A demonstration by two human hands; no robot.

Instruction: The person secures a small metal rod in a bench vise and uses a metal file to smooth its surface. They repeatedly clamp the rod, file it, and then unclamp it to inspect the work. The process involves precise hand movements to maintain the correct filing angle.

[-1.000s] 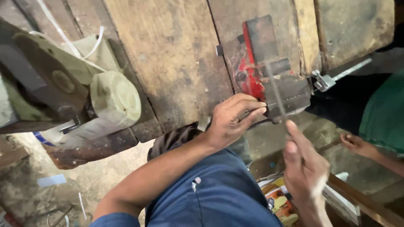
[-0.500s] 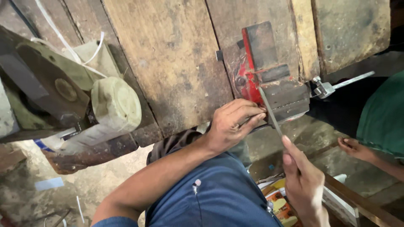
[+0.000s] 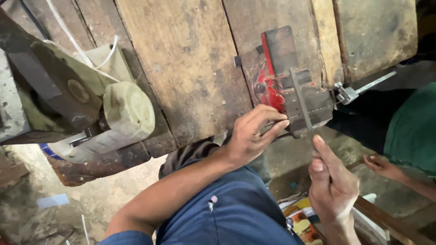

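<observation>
Vise [image 3: 295, 97], red and grey, sits bolted at the near edge of the plank surface [image 3: 190, 68], clamping a thin metal strip [image 3: 301, 104] that stands across its jaws; step in hand looks like filing or sawing the clamped strip; next stroke calls for steady, level pressure; left hand [image 3: 252, 136] curls over the vise's near side, grip closed on a dark bar there; right hand [image 3: 331, 181] pinches the strip's near end, thumb up.
</observation>
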